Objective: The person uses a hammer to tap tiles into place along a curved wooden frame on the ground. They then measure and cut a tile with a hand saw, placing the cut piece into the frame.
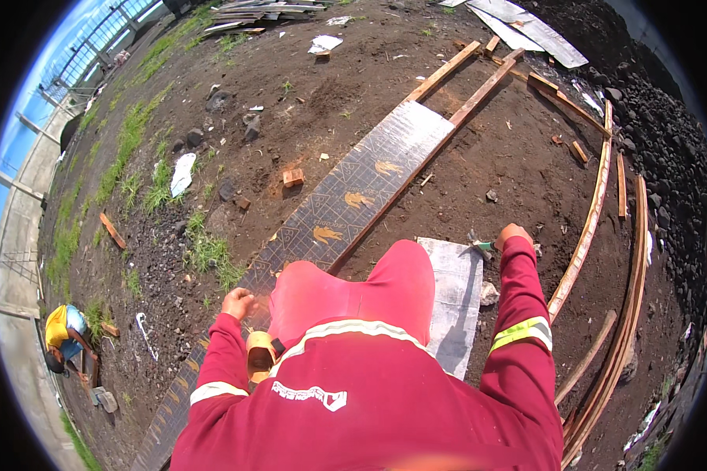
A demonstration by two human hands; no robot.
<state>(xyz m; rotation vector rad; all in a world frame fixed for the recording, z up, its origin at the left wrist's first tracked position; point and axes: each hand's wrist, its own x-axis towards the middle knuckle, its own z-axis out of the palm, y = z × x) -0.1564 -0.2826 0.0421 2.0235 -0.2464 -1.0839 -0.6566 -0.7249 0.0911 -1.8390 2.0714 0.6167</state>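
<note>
My right hand (pixel 514 235) is closed around a green-handled hammer (pixel 479 245), its metal head over a weathered pale sheet (pixel 456 314) on the dirt. My left hand (pixel 240 302) is closed, fingers curled; whatever is in it is too small to make out. It is above a long dark patterned panel (pixel 330 196), which has timber along its right edge and lies diagonally under me. An orange container (pixel 259 357), partly hidden by my body, is just below my left hand. My knees in red trousers are bent over the panel.
Long timber strips (pixel 636 275) and shorter offcuts (pixel 580 153) lie at the right beside black rocks (pixel 668 149). A stack of boards (pixel 243 17) lies far back. A person in yellow (pixel 63 337) bends over at the lower left, near a pale concrete structure (pixel 16 275).
</note>
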